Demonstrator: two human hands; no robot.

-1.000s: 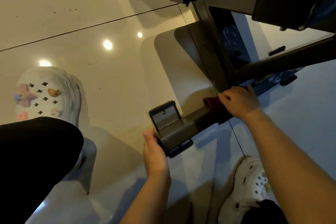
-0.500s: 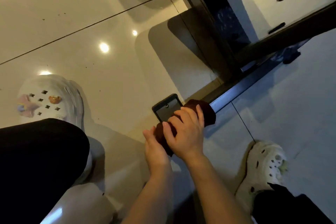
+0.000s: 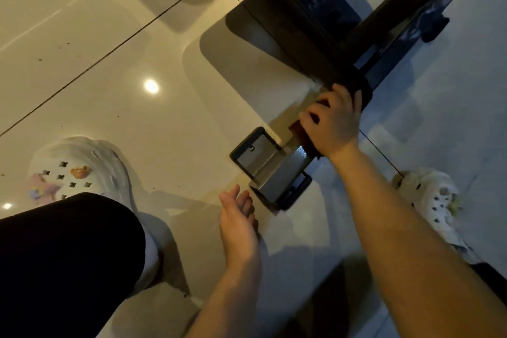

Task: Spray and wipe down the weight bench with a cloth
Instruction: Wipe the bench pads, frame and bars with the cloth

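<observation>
The weight bench's dark metal foot bar (image 3: 277, 173) lies on the glossy floor, its capped end near centre. My right hand (image 3: 333, 122) grips a dark red cloth (image 3: 300, 133) wrapped over the bar a short way up from that end. My left hand (image 3: 238, 217) hovers just off the bar's end, palm turned up, fingers relaxed, holding nothing. The bench's black upright frame (image 3: 315, 33) rises to the upper right. No spray bottle shows in the head view.
My white clogs stand on either side: the left one (image 3: 74, 173) with charms at the far left, the right one (image 3: 430, 197) right of my forearm. My black-clad left knee (image 3: 68, 261) fills the lower left. Tile floor (image 3: 123, 49) spreads to the left.
My right hand has slid the cloth from the bar's end back up towards the frame. My left hand has let go of the bar's end and drawn back, open.
</observation>
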